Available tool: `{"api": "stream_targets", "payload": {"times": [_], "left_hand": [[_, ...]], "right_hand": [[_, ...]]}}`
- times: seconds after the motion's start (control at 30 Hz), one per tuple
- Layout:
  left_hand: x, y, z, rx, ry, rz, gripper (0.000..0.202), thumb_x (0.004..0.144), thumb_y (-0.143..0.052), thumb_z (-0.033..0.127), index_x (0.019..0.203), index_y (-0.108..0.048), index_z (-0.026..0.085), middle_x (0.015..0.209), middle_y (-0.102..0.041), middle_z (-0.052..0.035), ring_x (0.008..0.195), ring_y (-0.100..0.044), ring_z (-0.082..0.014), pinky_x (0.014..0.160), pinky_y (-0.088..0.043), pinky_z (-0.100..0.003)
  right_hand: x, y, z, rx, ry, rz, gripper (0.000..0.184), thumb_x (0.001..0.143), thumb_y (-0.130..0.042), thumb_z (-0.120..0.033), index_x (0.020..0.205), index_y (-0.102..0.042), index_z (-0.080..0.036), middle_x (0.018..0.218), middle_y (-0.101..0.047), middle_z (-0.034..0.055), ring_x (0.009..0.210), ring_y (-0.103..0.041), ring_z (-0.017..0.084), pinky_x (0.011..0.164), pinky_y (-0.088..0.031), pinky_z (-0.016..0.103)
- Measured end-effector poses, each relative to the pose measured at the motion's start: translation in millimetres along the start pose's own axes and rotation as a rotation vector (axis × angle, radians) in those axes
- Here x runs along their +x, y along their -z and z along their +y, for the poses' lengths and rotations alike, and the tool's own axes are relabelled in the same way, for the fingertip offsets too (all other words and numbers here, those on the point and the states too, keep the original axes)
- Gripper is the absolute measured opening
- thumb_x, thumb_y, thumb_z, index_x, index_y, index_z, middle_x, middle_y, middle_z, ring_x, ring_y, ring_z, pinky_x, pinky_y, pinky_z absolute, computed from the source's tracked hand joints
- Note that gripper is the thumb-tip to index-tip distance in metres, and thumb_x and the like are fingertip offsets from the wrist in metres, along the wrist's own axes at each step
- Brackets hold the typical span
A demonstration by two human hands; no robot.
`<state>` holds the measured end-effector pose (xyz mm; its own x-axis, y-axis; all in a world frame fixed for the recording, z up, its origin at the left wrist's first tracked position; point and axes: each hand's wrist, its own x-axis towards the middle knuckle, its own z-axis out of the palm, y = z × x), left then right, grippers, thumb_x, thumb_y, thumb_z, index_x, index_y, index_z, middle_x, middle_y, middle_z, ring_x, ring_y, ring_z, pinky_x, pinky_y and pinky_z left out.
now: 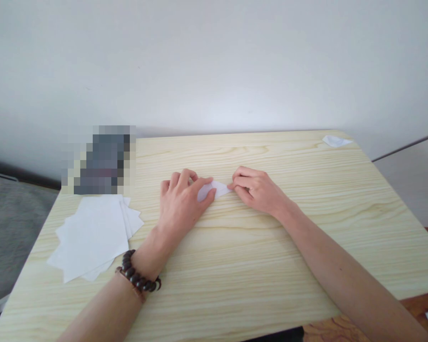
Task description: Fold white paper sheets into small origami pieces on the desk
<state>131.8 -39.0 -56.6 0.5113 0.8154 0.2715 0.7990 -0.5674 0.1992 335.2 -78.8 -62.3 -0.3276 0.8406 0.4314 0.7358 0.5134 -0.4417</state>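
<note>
Head view. We log 2 bare hands over a pale wood-grain tabletop (235,275), with a small folded white paper piece (221,189) lying between their fingertips, pointed end to the right.

Left hand (183,197): thumb and forefinger bracket the paper piece, tips on it, a gap between them where white shows; we read this as holding it to the surface. Its other fingers are bent. Above the wrist we note a dark-brown round-bead bracelet (137,278).

Right hand (258,192): thumb and forefinger closed in a pinch at the pointed end, remaining fingers curled.

Left of the left fingers, well apart: a fanned stack of white square paper sheets (96,237); we cannot count them. Just past it, a dark rectangular object (105,161), pixelated, so we cannot identify it. Far beyond the right fingers, off to the right, near the corner: 1 folded white paper shape (335,141). Pale smooth wall (214,61) behind.
</note>
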Motion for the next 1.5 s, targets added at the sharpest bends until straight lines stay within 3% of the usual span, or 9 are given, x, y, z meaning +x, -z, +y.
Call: {"api": "stream_targets", "payload": {"times": [0.13,0.23,0.4,0.6,0.77,1.03,1.27,1.5], "left_hand": [[0.6,-3.5,-4.7,-0.02,-0.031,0.017,0.03,0.087,-0.059,0.041,0.113,-0.068,0.03,0.106,-0.063,-0.0064,0.095,-0.056,-0.0261,0.079,-0.038,-0.041],[1.4,-5.6,-6.2,-0.075,-0.051,0.013,0.029,0.087,-0.06,0.038,0.114,-0.067,0.03,0.111,-0.062,-0.0064,0.095,-0.055,-0.0249,0.082,-0.038,-0.04],[4.5,-4.2,-6.7,-0.244,-0.027,-0.048,0.022,0.084,-0.064,0.034,0.104,-0.067,0.027,0.113,-0.064,-0.004,0.105,-0.053,-0.0254,0.088,-0.036,-0.041],[8.3,-1.1,-7.9,-0.492,0.068,-0.115,0.009,0.081,-0.065,0.031,0.084,-0.067,0.023,0.086,-0.071,0.0005,0.091,-0.06,-0.0199,0.093,-0.034,-0.04],[8.7,0.1,-6.0,-0.52,0.057,-0.127,0.012,0.082,-0.062,0.033,0.081,-0.071,0.025,0.083,-0.072,0.0005,0.089,-0.061,-0.0201,0.093,-0.034,-0.042],[8.5,1.6,-3.3,-0.579,0.15,-0.104,0.02,0.079,-0.062,0.034,0.069,-0.069,0.019,0.068,-0.068,-0.002,0.067,-0.058,-0.0175,0.076,-0.043,-0.036],[10.0,2.1,-5.6,-0.577,0.133,-0.134,0.023,0.081,-0.058,0.037,0.072,-0.069,0.018,0.071,-0.069,-0.0025,0.068,-0.058,-0.0175,0.079,-0.042,-0.037],[7.3,1.0,-5.9,-0.575,-0.039,-0.157,0.019,0.083,-0.057,0.033,0.074,-0.069,0.022,0.07,-0.068,0.0008,0.07,-0.059,-0.0155,0.086,-0.038,-0.038]], "right_hand": [[-0.7,-0.5,1.2,0.024,-0.011,0.007,0.027,0.086,-0.045,-0.007,0.073,-0.067,-0.016,0.08,-0.062,0.0046,0.068,-0.058,0.013,0.064,-0.046,0.027],[-0.9,-3.6,1.1,0.06,-0.057,0.018,0.022,0.084,-0.047,-0.007,0.083,-0.067,-0.016,0.087,-0.062,0.0052,0.071,-0.059,0.013,0.067,-0.048,0.027],[1.6,-7.6,-2.1,0.047,-0.11,-0.022,0.021,0.086,-0.053,-0.016,0.105,-0.062,-0.016,0.102,-0.059,0.0095,0.096,-0.058,0.02,0.088,-0.048,0.033],[3.2,-7.5,-3.5,0.008,-0.051,-0.076,0.013,0.091,-0.05,-0.024,0.09,-0.062,-0.017,0.088,-0.062,0.0061,0.083,-0.057,0.018,0.079,-0.044,0.032],[4.3,-7.2,-5.9,0.019,-0.01,-0.076,0.017,0.094,-0.048,-0.024,0.084,-0.06,-0.017,0.078,-0.06,0.0034,0.073,-0.053,0.015,0.071,-0.04,0.028],[4.2,-8.2,-4.1,0.127,-0.05,-0.069,0.017,0.094,-0.049,-0.026,0.083,-0.059,-0.018,0.076,-0.059,0.0019,0.07,-0.052,0.013,0.069,-0.039,0.027],[1.7,-5.5,1.5,0.144,-0.081,-0.046,0.018,0.091,-0.054,-0.026,0.076,-0.059,-0.018,0.068,-0.059,-0.0007,0.066,-0.053,0.012,0.073,-0.038,0.028],[3.0,-7.0,-2.2,0.103,-0.015,-0.09,0.014,0.087,-0.051,-0.019,0.074,-0.056,-0.018,0.068,-0.059,-0.0004,0.068,-0.05,0.014,0.071,-0.036,0.029]]}}
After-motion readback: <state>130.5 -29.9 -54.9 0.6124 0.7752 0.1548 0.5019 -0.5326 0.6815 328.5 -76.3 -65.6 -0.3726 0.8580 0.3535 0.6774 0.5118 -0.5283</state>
